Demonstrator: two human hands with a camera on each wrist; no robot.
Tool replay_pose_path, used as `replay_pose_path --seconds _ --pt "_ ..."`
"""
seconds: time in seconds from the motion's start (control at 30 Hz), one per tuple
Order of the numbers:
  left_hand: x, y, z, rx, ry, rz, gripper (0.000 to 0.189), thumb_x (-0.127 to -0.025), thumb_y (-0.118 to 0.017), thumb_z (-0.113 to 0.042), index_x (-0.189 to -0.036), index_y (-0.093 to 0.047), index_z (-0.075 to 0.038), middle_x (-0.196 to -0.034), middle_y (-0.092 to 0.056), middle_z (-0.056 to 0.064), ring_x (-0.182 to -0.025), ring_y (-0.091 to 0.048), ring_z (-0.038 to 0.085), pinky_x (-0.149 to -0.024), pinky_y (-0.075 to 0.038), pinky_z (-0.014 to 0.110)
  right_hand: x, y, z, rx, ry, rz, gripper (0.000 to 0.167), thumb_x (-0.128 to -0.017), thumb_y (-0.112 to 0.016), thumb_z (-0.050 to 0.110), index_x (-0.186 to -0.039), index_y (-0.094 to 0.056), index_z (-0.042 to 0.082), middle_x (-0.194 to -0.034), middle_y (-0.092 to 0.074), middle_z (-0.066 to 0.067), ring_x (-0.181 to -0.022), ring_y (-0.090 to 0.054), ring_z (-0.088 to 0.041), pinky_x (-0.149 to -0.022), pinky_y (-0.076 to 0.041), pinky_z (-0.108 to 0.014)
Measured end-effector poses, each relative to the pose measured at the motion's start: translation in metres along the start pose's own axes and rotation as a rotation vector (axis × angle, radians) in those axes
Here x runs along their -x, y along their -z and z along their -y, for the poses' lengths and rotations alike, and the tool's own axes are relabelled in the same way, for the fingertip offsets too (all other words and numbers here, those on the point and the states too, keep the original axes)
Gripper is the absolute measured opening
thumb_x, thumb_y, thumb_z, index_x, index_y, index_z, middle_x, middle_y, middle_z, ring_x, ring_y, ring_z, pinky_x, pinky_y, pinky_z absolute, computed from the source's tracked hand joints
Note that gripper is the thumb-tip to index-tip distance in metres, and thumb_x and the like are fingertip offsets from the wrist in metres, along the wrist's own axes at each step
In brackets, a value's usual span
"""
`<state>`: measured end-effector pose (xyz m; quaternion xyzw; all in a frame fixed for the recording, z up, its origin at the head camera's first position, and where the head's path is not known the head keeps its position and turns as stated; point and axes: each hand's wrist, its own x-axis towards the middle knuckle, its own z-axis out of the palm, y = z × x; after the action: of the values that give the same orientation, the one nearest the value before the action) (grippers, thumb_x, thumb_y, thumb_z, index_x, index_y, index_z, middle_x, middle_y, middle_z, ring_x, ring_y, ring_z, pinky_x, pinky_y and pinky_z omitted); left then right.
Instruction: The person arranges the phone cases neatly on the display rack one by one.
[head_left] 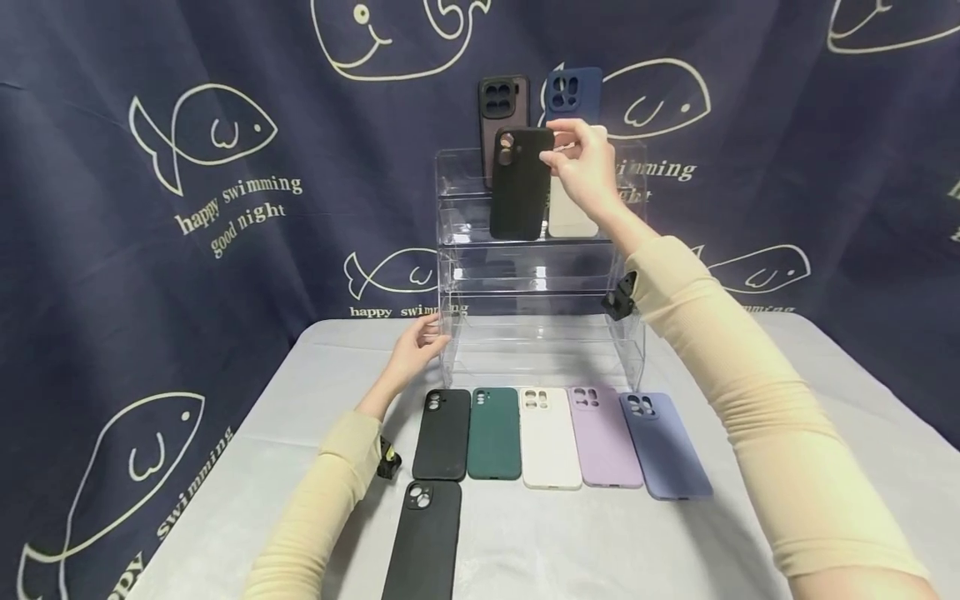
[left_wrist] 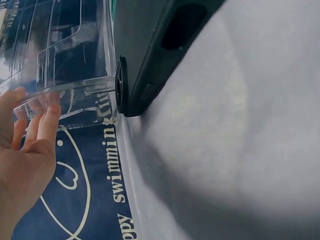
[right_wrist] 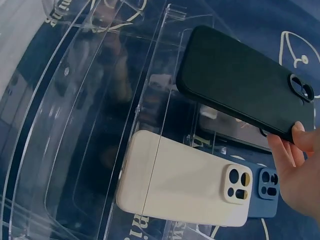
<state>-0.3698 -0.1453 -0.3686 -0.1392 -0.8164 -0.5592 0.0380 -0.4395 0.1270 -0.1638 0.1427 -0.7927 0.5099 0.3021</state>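
My right hand (head_left: 587,167) pinches a black phone case (head_left: 519,187) by its upper right edge, upright in front of the clear stepped display rack (head_left: 540,287). In the right wrist view the case (right_wrist: 235,82) hangs beside a white phone case (right_wrist: 185,180) standing on the rack. Behind these, a dark-framed translucent case (head_left: 504,100) and a blue case (head_left: 573,87) stand on the top tier. My left hand (head_left: 412,350) grips the rack's left side edge low down; in the left wrist view its thumb and fingers (left_wrist: 47,125) lie either side of that edge.
On the pale cloth before the rack lie a row of phone cases: black (head_left: 441,437), green (head_left: 495,433), white (head_left: 551,437), purple (head_left: 606,437) and blue-grey (head_left: 666,446). Another black case (head_left: 423,542) lies nearer me. A dark blue curtain (head_left: 225,333) hangs behind.
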Motion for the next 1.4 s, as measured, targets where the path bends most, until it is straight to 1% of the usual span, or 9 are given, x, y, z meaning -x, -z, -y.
replay_pose_path --seconds 0.07,0.2,0.4,0.57,0.67,0.77,0.9,1.13,1.4 --pt "0.001 -0.002 -0.003 0.013 -0.008 0.004 0.053 -0.092 -0.058 -0.006 -0.138 -0.037 0.007 -0.125 -0.051 0.033 -0.113 -0.055 0.043 -0.094 -0.051 0.044 -0.004 -0.002 -0.002 0.013 0.024 -0.032 0.037 -0.086 -0.064 0.004 -0.123 -0.06 0.009 -0.097 -0.06 -0.004 -0.077 -0.063 -0.004 -0.071 -0.053 -0.014" --pt "-0.006 -0.004 0.01 0.029 -0.048 -0.005 0.052 -0.091 -0.06 -0.007 -0.137 -0.039 0.005 -0.123 -0.053 0.031 -0.11 -0.057 0.04 -0.092 -0.053 0.043 -0.014 -0.006 -0.005 0.034 0.062 -0.078 0.035 -0.086 -0.065 0.004 -0.121 -0.061 0.007 -0.095 -0.059 -0.003 -0.073 -0.061 -0.002 -0.068 -0.052 -0.012" --pt "-0.002 -0.003 0.009 0.04 -0.022 -0.025 0.053 -0.09 -0.061 -0.007 -0.137 -0.04 0.005 -0.124 -0.053 0.031 -0.112 -0.054 0.042 -0.096 -0.049 0.046 -0.023 -0.021 -0.008 -0.049 0.013 -0.101 0.035 -0.085 -0.066 0.002 -0.119 -0.062 0.007 -0.09 -0.056 0.0 -0.073 -0.06 -0.003 -0.069 -0.052 -0.014" --pt "-0.009 -0.003 0.031 0.017 -0.016 -0.048 0.053 -0.09 -0.062 -0.013 -0.138 -0.042 -0.002 -0.123 -0.055 0.026 -0.111 -0.057 0.037 -0.093 -0.052 0.042 -0.025 -0.03 -0.019 -0.006 0.018 -0.07 0.035 -0.086 -0.066 0.005 -0.12 -0.063 0.011 -0.096 -0.061 -0.006 -0.076 -0.061 -0.004 -0.068 -0.051 -0.014" --pt "-0.013 -0.005 0.037 0.002 -0.029 -0.057 0.052 -0.09 -0.063 -0.014 -0.137 -0.044 -0.004 -0.122 -0.056 0.024 -0.11 -0.058 0.035 -0.093 -0.052 0.041 -0.027 -0.032 -0.026 0.016 0.01 -0.039 0.034 -0.086 -0.066 0.008 -0.12 -0.064 0.012 -0.096 -0.061 -0.004 -0.077 -0.061 -0.002 -0.068 -0.052 -0.013" --pt "-0.013 -0.005 0.038 -0.004 -0.038 -0.063 0.052 -0.09 -0.063 -0.014 -0.137 -0.044 -0.004 -0.121 -0.057 0.024 -0.11 -0.058 0.035 -0.094 -0.051 0.043 -0.028 -0.033 -0.03 -0.045 -0.035 -0.004 0.034 -0.087 -0.065 0.009 -0.121 -0.064 0.012 -0.095 -0.06 -0.002 -0.078 -0.062 -0.002 -0.072 -0.055 -0.015" --pt "-0.013 -0.005 0.039 -0.011 -0.039 -0.065 0.052 -0.089 -0.064 -0.014 -0.137 -0.045 -0.004 -0.122 -0.057 0.024 -0.11 -0.058 0.035 -0.095 -0.05 0.043 -0.029 -0.033 -0.031 -0.123 -0.109 0.035 0.035 -0.09 -0.062 0.009 -0.125 -0.062 0.011 -0.108 -0.064 -0.011 -0.085 -0.064 -0.006 -0.079 -0.056 -0.019" --pt "-0.011 -0.01 0.038 -0.007 -0.033 -0.064 0.052 -0.089 -0.064 -0.015 -0.136 -0.045 -0.005 -0.123 -0.057 0.023 -0.112 -0.057 0.036 -0.097 -0.049 0.043 -0.024 -0.026 -0.033 0.076 -0.05 0.028 0.039 -0.091 -0.06 0.014 -0.13 -0.056 0.008 -0.124 -0.062 -0.014 -0.111 -0.062 -0.021 -0.091 -0.052 -0.02" --pt "-0.01 -0.008 0.037 -0.012 -0.018 -0.069 0.055 -0.089 -0.064 -0.016 -0.138 -0.043 -0.006 -0.124 -0.056 0.022 -0.113 -0.057 0.034 -0.096 -0.05 0.043 -0.014 -0.015 -0.03 0.055 0.003 0.048 0.04 -0.09 -0.062 0.018 -0.127 -0.057 0.005 -0.123 -0.061 -0.016 -0.113 -0.06 -0.025 -0.095 -0.05 -0.024"
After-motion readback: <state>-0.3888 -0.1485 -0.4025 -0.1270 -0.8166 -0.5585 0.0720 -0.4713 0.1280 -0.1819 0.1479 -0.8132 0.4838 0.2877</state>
